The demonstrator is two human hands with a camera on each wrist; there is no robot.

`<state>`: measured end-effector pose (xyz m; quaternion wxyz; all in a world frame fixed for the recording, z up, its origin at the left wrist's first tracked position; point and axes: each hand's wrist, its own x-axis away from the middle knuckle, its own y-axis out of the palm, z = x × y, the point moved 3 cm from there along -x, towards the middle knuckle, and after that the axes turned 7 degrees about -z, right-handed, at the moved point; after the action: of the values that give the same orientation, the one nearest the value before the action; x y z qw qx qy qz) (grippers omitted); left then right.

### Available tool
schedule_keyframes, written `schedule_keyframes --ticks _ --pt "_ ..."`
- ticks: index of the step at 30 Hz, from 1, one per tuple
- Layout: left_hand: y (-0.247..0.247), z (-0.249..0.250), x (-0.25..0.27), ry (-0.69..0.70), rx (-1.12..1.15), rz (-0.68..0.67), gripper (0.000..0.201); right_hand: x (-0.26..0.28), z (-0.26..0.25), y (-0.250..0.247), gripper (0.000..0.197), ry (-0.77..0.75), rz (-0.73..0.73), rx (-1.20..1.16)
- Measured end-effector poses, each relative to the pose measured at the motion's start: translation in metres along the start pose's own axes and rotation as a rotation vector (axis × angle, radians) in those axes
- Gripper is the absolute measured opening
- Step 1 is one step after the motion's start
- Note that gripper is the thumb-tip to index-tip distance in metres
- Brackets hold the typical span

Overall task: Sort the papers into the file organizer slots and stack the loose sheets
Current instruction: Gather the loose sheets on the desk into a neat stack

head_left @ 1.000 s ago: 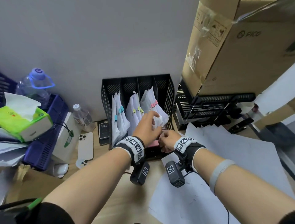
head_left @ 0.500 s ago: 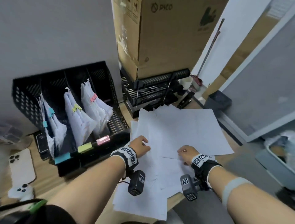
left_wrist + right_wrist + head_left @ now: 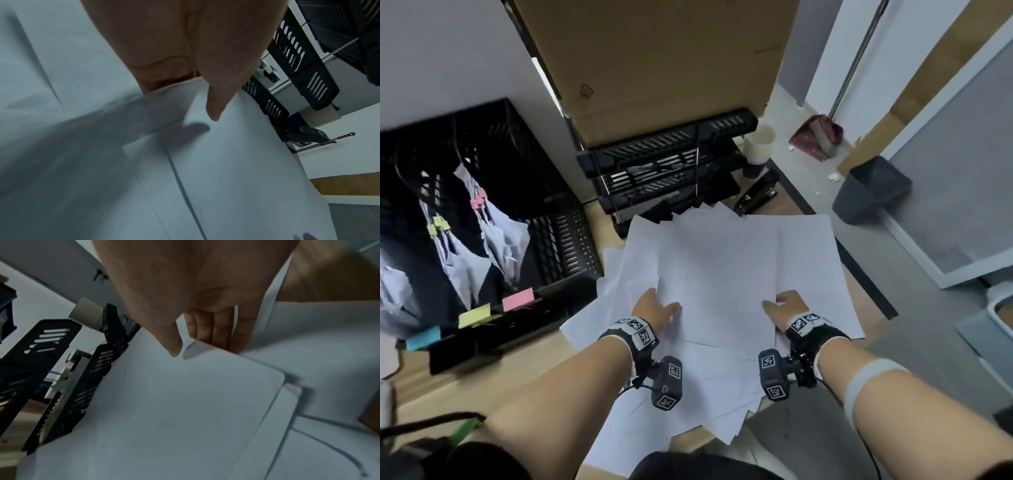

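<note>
Head cam has us leaning over a messy fan of loose sheets on the wooden desk, just right of the black file organizer. Our left hand grips the top sheet's left edge, thumb on top and fingers tucked underneath; the left wrist view shows that thumb pressing the paper. Our right hand does the same on the right edge, and the right wrist view shows the fingers slipped under the sheet. Inside the organizer, clipped paper bundles lean in the slots, with colored labels on its front lip. Behind the sheets sits a black stacked tray.
</note>
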<state>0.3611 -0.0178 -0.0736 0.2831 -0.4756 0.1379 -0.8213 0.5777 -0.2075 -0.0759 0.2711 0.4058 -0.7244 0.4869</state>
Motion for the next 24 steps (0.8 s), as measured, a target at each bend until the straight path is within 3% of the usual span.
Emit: schedule_keyframes --ticks 4,8,10,13,14,17,20,24 --pt "0.013 0.006 0.003 -0.021 0.104 -0.06 0.041 -0.008 -0.008 -0.001 0.048 -0.056 -0.118 0.116" --pt "0.011 0.01 0.005 -0.061 0.165 -0.035 0.043 -0.002 -0.004 -0.003 0.031 -0.167 -0.197 0.207" --pt "0.011 0.01 0.005 -0.087 0.193 -0.047 0.056 0.004 0.0 -0.002 0.04 -0.176 -0.232 0.214" --pt "0.014 0.01 0.006 -0.125 0.236 -0.09 0.091 0.014 -0.001 0.006 0.051 -0.164 -0.287 0.201" --pt "0.015 0.011 0.008 -0.128 0.232 -0.099 0.087 0.017 -0.002 0.011 0.051 -0.152 -0.289 0.183" --pt "0.014 0.009 0.011 -0.097 0.26 -0.101 0.047 0.024 -0.006 0.021 0.062 -0.136 -0.207 0.0" --pt "-0.001 0.014 0.026 -0.028 0.418 -0.13 0.02 0.032 -0.02 0.02 0.06 -0.193 -0.135 -0.168" --pt "-0.036 0.036 0.04 0.185 0.721 -0.164 0.037 0.049 -0.063 -0.003 0.027 -0.377 -0.044 -0.372"
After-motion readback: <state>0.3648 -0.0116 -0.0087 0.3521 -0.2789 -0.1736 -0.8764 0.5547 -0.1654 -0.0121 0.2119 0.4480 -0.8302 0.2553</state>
